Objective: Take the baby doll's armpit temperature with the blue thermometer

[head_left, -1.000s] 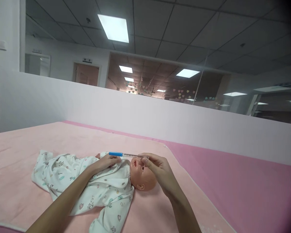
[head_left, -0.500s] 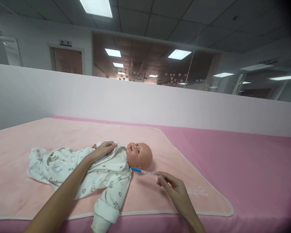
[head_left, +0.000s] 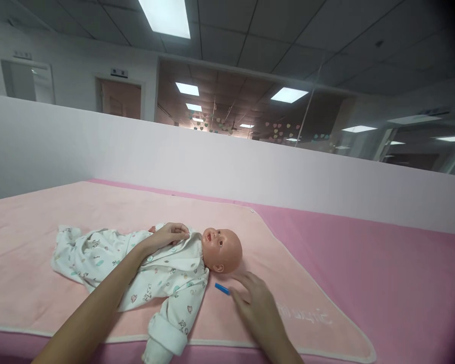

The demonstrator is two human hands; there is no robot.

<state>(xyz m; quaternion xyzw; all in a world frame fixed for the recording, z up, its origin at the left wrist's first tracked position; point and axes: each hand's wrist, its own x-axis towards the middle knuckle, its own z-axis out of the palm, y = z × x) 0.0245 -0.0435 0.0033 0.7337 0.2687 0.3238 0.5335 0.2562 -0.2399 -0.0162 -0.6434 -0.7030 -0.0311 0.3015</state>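
A baby doll (head_left: 223,248) lies on its back in a white printed gown (head_left: 167,273), its head toward the right. My left hand (head_left: 170,235) rests on the doll's chest, fingers curled and closed on the gown's front edge by the collar. Beside the doll's shoulder, the blue end of a thermometer (head_left: 222,288) lies low over the mat; its thin clear shaft is hidden by my right hand (head_left: 255,301). That hand is slightly blurred, with thumb and fingers apart just below the doll's head.
A peach mat (head_left: 109,202) with white edging and lettering lies under the doll, on a pink surface (head_left: 326,232). Behind stands a low white wall (head_left: 212,162), with glass panes above it. One gown sleeve (head_left: 167,328) hangs toward the near edge.
The thermometer has come down from the doll's neck toward the mat. My right hand has moved left over its shaft, and its pinch has opened. My left hand keeps its place on the gown.
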